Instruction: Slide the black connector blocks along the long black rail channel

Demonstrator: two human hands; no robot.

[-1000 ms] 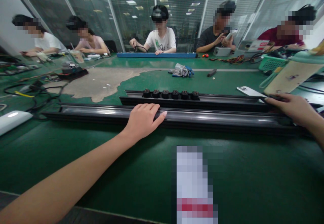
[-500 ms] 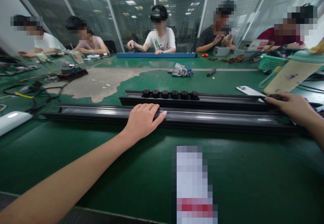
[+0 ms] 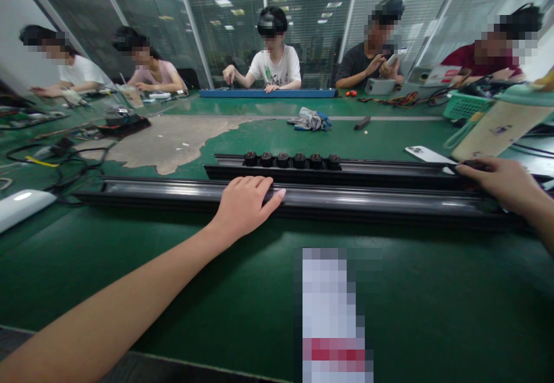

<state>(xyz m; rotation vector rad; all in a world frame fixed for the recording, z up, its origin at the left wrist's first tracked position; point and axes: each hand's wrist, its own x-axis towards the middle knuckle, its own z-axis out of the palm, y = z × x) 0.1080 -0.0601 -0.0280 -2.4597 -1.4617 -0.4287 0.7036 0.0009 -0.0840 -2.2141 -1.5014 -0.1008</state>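
Observation:
A long black channel-shaped rail (image 3: 367, 198) lies across the green table in front of me, its shiny inner side facing up. My left hand (image 3: 246, 204) is clasped over it near its middle, with the fingers over the far edge and the thumb along the near part. Behind it is a second black rail (image 3: 389, 169), holding a row of several round black sockets (image 3: 299, 161). At the right ends of the rails, my right hand (image 3: 497, 178) is closed around a small dark thing (image 3: 475, 165); the fingers partly hide it, so its kind is unclear.
A white phone (image 3: 428, 155) and a cream bottle (image 3: 497, 129) stand near my right hand. Grey-blue gloves (image 3: 310, 119) lie further back. Cables (image 3: 56, 158) and a white device (image 3: 23, 207) are at left. Several people sit opposite, one at a blue bar (image 3: 268, 93).
My right hand has shifted very slightly at the rails' right ends. My left hand stays on the front rail. Across the table, a person's hand has moved a little to the right.

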